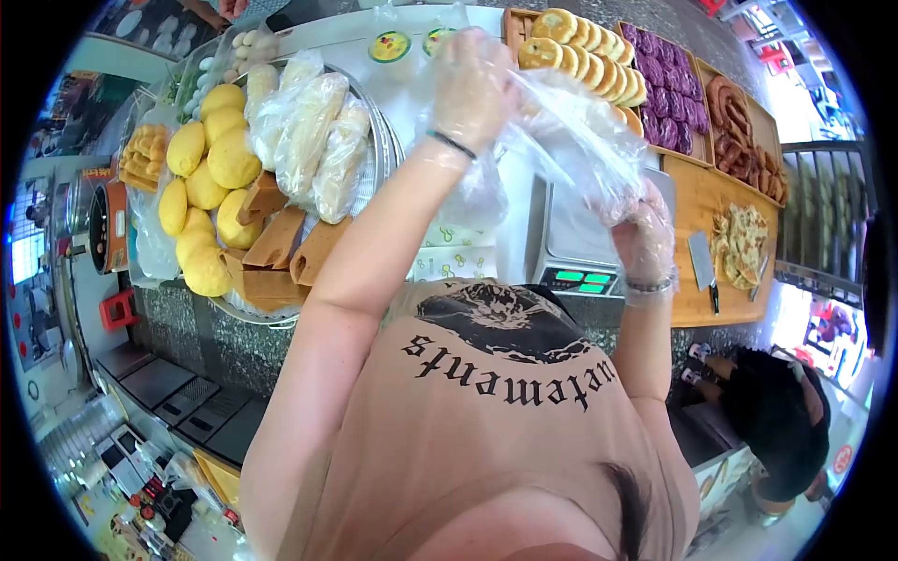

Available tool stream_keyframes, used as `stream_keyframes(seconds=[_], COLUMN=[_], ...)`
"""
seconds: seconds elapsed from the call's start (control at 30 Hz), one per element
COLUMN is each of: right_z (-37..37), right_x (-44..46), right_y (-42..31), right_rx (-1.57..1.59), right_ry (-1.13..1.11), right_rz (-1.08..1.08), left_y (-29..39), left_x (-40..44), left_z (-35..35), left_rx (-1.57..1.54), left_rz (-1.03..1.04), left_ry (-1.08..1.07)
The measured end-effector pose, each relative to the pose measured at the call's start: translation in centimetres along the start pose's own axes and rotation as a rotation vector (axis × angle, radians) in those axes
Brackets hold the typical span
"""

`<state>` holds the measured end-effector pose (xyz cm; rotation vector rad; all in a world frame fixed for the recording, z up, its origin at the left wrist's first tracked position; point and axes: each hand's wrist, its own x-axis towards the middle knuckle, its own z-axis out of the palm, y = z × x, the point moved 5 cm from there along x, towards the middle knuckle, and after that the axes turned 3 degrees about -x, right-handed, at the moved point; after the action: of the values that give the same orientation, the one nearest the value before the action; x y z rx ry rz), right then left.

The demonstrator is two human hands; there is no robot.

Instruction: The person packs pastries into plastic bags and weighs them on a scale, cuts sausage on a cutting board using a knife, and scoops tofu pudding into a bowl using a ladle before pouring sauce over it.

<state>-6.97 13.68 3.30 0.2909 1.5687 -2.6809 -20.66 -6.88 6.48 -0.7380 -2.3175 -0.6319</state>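
From my distant seat I had the clear plastic bag (580, 131) stretched between both gloved hands, over the far edge of the scale (582, 245). My left hand (472, 89), beyond the scale and to its left, had its fingers curled in on the film; my right hand (644, 234), at the scale's right edge, pinched the bag between thumb and fingers, with hardly any gap. I judged that handling this film well meant a light, even pull, the plastic bunched in the pads rather than stretched thin, and loose folds clear of the pan. Through the creases I couldn't tell whether the bag held anything. Beyond the scale, one wooden tray (512, 28) carried rows of flat cakes (554, 25); farther right of it, a second tray (694, 61) held purple pieces (659, 75) and a third (765, 112) coiled sausages (734, 117). Well left of the scale, a round metal tray (374, 122) bore pale pieces in clear wrapping (313, 131).
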Motion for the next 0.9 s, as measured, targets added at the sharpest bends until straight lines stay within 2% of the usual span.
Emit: stream_keyframes(seconds=[0.03,0.07,0.1,0.17,0.2,0.27,0.3,0.37,0.4,0.43,0.47,0.5,0.53,0.57,0.6,0.7,0.73,0.77,0.8,0.83,0.87,0.9], right_z=[-1.6,-2.7,-3.3,-4.0,-5.2,-6.6,-7.4,-10.7,-11.5,-12.6,-11.9,-10.9,-7.9,-6.1,-8.5,-8.7,-8.6,-7.3,-6.4,-5.4,-4.2,-3.4], right_x=[0.2,0.4,0.3,-0.7,-0.9,-1.6,-1.7,-1.2,-0.6,0.1,0.7,1.1,1.0,0.9,1.4,2.5,3.1,3.9,4.2,4.9,6.2,6.3], right_y=[0.5,0.7,0.3,-0.2,0.2,-0.1,-0.2,0.6,1.4,1.4,0.8,0.7,-0.2,-0.4,0.4,0.2,0.4,0.1,-0.7,-1.1,-1.9,-2.8], right_rx=[-0.006,0.101,0.102,0.172,0.208,-0.195,-0.189,-0.407,-0.402,-0.54,-0.671,-0.661,-0.336,-0.012,0.105,0.169,0.169,0.344,0.512,0.5,0.215,-0.077], right_ry=[-0.162,-0.097,-0.111,-0.045,-0.217,-0.129,-0.157,-0.022,-0.044,0.041,0.127,0.105,0.061,0.017,-0.064,-0.092,-0.092,-0.319,-0.535,-0.505,-0.271,-0.047], right_rz=[0.01,0.042,0.045,0.161,0.184,0.091,0.101,0.248,0.25,0.09,-0.076,-0.083,0.006,0.101,0.088,0.046,0.052,0.066,0.077,0.083,-0.108,-0.293], left_y=[-0.8,-1.1,-0.9,-2.4,-3.2,-3.6,-4.1,-4.5,-2.9,-2.0,-1.4,-0.7,-1.0,-0.6,0.0,1.5,1.5,1.1,0.6,1.1,1.0,0.2], left_x=[0.3,0.1,0.0,-1.0,-1.6,-2.7,-3.5,-5.0,-4.9,-5.4,-6.3,-6.8,-7.3,-7.7,-8.3,-8.4,-9.2,-9.4,-8.5,-8.0,-5.7,-6.1], left_z=[-0.8,-0.7,-1.2,-0.7,-1.2,-2.5,-2.6,-1.8,-4.1,-5.1,-5.0,-4.8,-4.9,-4.8,-4.9,-7.1,-7.7,-7.7,-7.7,-8.0,-10.4,-10.0], left_rx=[0.037,-0.071,-0.059,-0.011,0.021,0.067,0.092,-1.169,-0.93,-0.912,-1.385,-1.861,-1.846,-2.041,-2.232,-2.205,-1.868,-1.878,-1.279,-0.678,-0.256,-0.275], left_rz=[-0.062,-0.129,-0.134,-0.513,-0.534,-0.331,-0.348,-0.887,-0.602,-0.61,-0.912,-1.197,-1.189,-1.094,-0.989,-0.966,-0.817,-0.825,-0.42,-0.043,-0.044,-0.047], left_ry=[0.084,-0.061,-0.055,-0.554,-0.544,-0.253,-0.247,-0.306,-0.389,-0.378,-0.323,-0.233,-0.216,-0.309,-0.407,-0.45,-0.667,-0.667,-0.638,-0.563,-0.415,-0.412])
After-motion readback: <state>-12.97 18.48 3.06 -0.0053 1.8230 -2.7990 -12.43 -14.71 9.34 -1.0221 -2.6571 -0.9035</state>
